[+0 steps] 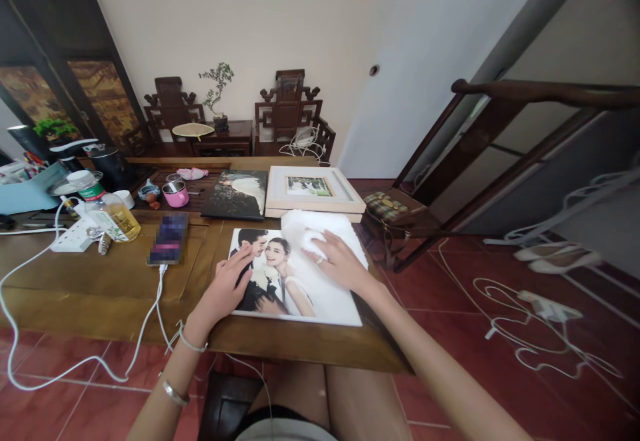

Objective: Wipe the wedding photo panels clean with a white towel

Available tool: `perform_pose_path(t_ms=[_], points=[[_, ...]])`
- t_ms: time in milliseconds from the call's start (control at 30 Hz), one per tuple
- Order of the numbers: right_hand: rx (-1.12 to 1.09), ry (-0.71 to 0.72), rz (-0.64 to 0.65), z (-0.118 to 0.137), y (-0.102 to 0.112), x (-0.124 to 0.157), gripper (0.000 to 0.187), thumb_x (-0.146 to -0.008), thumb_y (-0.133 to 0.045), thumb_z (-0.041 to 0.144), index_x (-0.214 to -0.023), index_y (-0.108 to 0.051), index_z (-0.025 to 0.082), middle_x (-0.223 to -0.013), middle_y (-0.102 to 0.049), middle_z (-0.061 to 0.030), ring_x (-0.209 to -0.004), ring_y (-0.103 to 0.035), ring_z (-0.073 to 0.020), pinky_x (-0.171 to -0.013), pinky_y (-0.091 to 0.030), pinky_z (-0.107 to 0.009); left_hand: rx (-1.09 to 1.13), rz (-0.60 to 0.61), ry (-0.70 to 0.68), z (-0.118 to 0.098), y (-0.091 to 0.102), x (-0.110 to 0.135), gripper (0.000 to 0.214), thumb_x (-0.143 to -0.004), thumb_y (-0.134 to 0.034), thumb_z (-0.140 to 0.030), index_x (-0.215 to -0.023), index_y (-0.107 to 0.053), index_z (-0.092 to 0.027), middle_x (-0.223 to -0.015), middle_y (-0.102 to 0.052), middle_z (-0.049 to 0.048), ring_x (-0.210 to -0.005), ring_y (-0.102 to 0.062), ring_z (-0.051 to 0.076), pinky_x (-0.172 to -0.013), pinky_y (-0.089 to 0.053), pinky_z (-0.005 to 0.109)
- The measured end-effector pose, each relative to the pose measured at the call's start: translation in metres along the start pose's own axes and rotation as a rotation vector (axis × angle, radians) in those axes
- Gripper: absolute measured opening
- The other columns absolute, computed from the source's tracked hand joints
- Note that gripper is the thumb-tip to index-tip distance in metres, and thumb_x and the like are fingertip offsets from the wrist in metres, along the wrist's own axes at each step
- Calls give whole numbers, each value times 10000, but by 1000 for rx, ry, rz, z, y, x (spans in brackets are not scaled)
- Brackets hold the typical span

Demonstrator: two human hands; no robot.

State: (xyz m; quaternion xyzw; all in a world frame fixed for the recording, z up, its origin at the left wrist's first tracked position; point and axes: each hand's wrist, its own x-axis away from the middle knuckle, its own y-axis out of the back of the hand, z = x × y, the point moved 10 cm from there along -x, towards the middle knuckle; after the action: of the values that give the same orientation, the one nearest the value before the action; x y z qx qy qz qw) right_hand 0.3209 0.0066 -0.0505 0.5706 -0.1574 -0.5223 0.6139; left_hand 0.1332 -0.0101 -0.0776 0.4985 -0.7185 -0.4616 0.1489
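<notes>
A photo panel (295, 294) with a portrait of two people lies flat on the front of the wooden table. Flat along its left side rests my left hand (229, 282), fingers stretched out over the picture, holding nothing. My right hand (341, 260) presses a bunched white cloth (313, 244) against the panel's upper right, with the fingers curled on it. More white, soft-looking material (300, 220) spreads under and behind that hand, covering the panel's far right corner. Whether it is one piece with the bunched part, I cannot tell.
Behind the panel lie stacked light-framed pictures (345, 194) and a dark photo panel (235, 196). To the left are a phone (169, 240) on a cable, a pink cup (175, 194), an oil-coloured bottle (117, 218) and a power strip (75, 236). A wooden chair (435, 208) stands right.
</notes>
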Motion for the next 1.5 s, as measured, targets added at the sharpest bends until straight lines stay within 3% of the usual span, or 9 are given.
perform_pose_path(t_ms=[200, 467, 600, 800, 1000, 1100, 1233, 1367, 1500], points=[[34, 42, 27, 37, 4, 35, 165, -869, -462, 216, -798, -603, 167, -1253, -568, -187, -1297, -389, -263, -1086, -269, -512, 6, -14, 3, 3, -1, -1, 390, -938, -362, -245, -1320, -438, -248, -1452, -381, 61, -1370, -283, 190, -1076, -271, 409], [-42, 148, 156, 104, 13, 98, 182, -716, -453, 55, -727, -569, 195, -1388, -463, -91, -1353, -286, -255, -1097, -235, -545, -10, -16, 1, 2, -2, 0, 390, -941, -351, -250, -1323, -429, -250, -1452, -381, 67, -1368, -287, 191, -1066, -274, 416], [-51, 153, 175, 95, 12, 92, 178, -750, -459, 69, -766, -585, 194, -1384, -468, -90, -1347, -301, -244, -1101, -247, -525, -18, -17, 4, 3, -2, 0, 380, -940, -356, -253, -1309, -445, -247, -1450, -384, 66, -1366, -292, 192, -1066, -272, 416], [8, 97, 77, 44, 7, 44, 166, -880, -459, 228, -821, -607, 181, -1327, -515, -160, -1280, -414, -254, -1082, -293, -510, -10, -13, 7, 2, 0, 0, 383, -938, -365, -251, -1312, -447, -246, -1448, -387, 67, -1365, -294, 192, -1069, -276, 415], [27, 22, -23, 7, 3, 7, 189, -906, -449, 286, -901, -617, 199, -1251, -586, -124, -1239, -467, -254, -1048, -344, -496, 3, -2, 16, 0, 1, 0, 389, -939, -360, -243, -1320, -437, -246, -1446, -390, 71, -1366, -292, 191, -1065, -282, 422], [33, 18, -26, 14, 3, 13, 179, -900, -450, 268, -890, -612, 192, -1247, -584, -144, -1246, -459, -255, -1057, -320, -517, 1, -11, 5, 1, 0, 0, 386, -941, -357, -243, -1319, -436, -251, -1447, -389, 67, -1366, -293, 187, -1068, -277, 417], [-1, 59, 22, 50, 7, 44, 151, -850, -464, 181, -781, -598, 183, -1259, -569, -174, -1299, -387, -259, -1073, -282, -537, -4, -13, 8, 2, -1, 0, 386, -940, -359, -244, -1318, -437, -254, -1448, -388, 63, -1365, -295, 186, -1071, -272, 417], [-72, 94, 100, 87, 14, 78, 171, -759, -467, 71, -750, -586, 194, -1358, -494, -113, -1333, -329, -250, -1095, -248, -533, -9, -10, 13, 2, -2, 0, 386, -941, -351, -245, -1318, -433, -256, -1451, -383, 64, -1366, -293, 186, -1064, -275, 421], [-91, 123, 182, 99, 15, 93, 192, -753, -458, 49, -750, -582, 196, -1396, -455, -79, -1343, -310, -238, -1110, -234, -515, -18, -18, 15, 2, -1, 0, 375, -941, -351, -252, -1303, -447, -251, -1451, -383, 66, -1365, -294, 185, -1063, -273, 424]])
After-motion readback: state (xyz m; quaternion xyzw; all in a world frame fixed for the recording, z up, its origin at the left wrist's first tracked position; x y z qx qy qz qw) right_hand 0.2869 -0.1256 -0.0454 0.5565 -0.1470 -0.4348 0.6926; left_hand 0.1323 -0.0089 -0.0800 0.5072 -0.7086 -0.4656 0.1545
